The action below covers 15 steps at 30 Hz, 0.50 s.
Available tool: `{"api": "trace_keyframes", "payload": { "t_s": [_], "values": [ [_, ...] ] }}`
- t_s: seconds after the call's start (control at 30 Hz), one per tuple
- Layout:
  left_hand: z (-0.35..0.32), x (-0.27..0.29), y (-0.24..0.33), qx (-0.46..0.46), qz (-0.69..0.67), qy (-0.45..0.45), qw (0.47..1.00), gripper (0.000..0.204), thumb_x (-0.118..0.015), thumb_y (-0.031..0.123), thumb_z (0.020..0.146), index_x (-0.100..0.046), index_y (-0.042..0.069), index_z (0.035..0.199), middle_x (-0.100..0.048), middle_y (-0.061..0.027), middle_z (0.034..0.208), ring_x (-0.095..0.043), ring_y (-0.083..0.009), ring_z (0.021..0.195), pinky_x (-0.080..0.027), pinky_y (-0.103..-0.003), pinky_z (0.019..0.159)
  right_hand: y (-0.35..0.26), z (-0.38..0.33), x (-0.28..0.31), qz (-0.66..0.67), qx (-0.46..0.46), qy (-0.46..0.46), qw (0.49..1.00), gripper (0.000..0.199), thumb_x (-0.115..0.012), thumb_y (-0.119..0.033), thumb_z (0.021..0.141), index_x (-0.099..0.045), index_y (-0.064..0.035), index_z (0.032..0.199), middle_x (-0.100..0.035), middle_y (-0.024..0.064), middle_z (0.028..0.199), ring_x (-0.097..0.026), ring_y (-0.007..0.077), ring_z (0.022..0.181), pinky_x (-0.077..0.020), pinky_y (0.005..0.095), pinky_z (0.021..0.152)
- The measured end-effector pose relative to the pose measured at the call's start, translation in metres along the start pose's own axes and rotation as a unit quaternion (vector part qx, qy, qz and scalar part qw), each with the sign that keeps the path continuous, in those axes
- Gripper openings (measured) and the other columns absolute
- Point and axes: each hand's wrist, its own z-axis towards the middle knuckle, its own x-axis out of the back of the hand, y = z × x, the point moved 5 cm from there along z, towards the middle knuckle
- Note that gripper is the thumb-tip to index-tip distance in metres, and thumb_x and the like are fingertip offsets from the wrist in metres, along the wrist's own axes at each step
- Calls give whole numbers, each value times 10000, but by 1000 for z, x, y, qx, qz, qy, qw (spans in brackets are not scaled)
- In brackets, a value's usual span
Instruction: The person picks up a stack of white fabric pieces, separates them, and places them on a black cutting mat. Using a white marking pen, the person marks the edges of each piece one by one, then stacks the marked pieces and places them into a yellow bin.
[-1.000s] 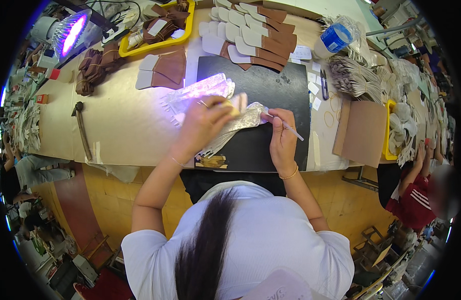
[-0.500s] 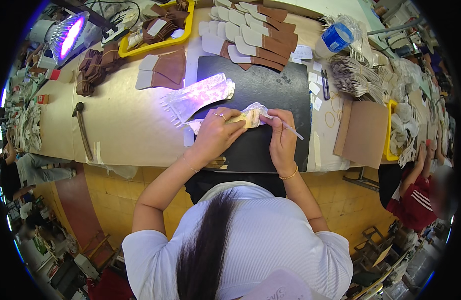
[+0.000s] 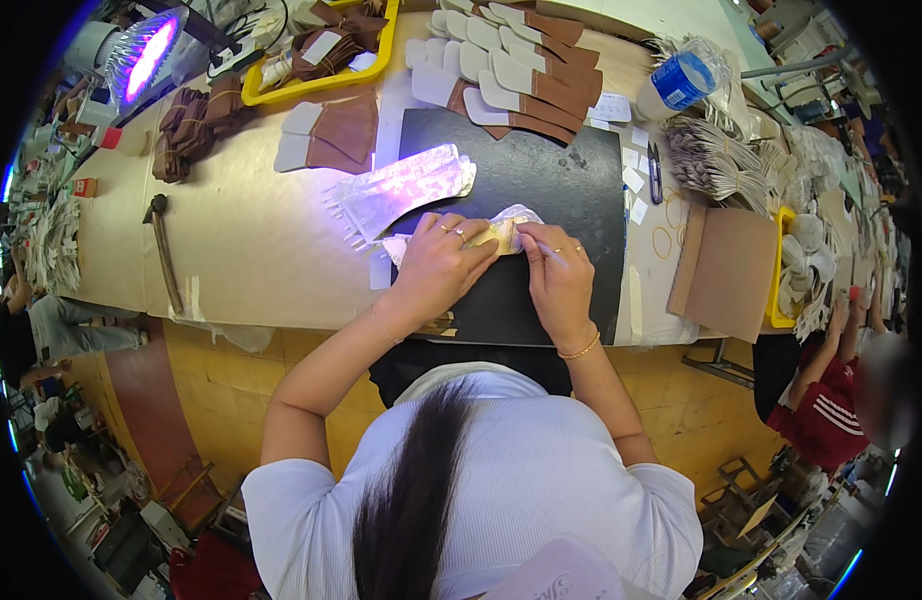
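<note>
On a black mat [image 3: 571, 180], a small pale, curved piece with a yellowish patch [image 3: 507, 234] lies under my hands. My left hand [image 3: 443, 262] holds it down, fingers bent over its left part, which they hide. My right hand [image 3: 563, 285] is closed in a pinch round a thin pale stick [image 3: 554, 255], with its fingertips at the piece's right end. The stick's tip is hidden. Just beyond my left hand lies a stack of similar pale pieces [image 3: 406, 188], lit purple-white and with narrow strips at its left edge.
Brown-and-grey pieces [image 3: 521, 75] lie fanned out beyond the mat, with more [image 3: 329, 133] to their left. A purple lamp [image 3: 146, 55], a yellow tray [image 3: 386, 50] and a hammer [image 3: 163, 250] are leftward. A plastic bottle [image 3: 671, 85], a cutter [image 3: 654, 172] and cardboard [image 3: 726, 270] stand or lie rightward.
My right hand has turned and shifted slightly left, and the stick now points less outward, with less of it showing. The left hand still holds the piece.
</note>
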Motion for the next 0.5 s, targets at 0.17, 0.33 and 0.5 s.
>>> {"api": "trace_keyframes", "payload": {
  "t_s": [0.17,0.33,0.5],
  "values": [
    [1,0,2,1,8,-4,1000,127,-729,183,858,-736,100,953,-681,-49,1089,-609,-229,979,-437,-393,842,-18,-10,-1,-48,58,-61,995,109,-621,-129,990,-695,-49,990,-723,73,950,-665,280,839,-497,367,838],
    [0,-1,-3,37,-42,-10,998,185,-767,174,826,-720,85,982,-672,-62,1096,-609,-253,1003,-452,-399,870,-4,-9,12,61,14,24,998,86,-635,-138,982,-682,-66,984,-695,74,910,-659,271,819,-491,379,847],
    [5,-3,-28,149,-196,-58,967,338,-833,154,781,-666,46,1055,-680,-105,1051,-645,-291,965,-508,-386,871,21,-9,-3,224,-97,11,970,277,-473,-211,1092,-621,23,1074,-641,117,985,-691,196,905,-534,302,820]
  ]
}}
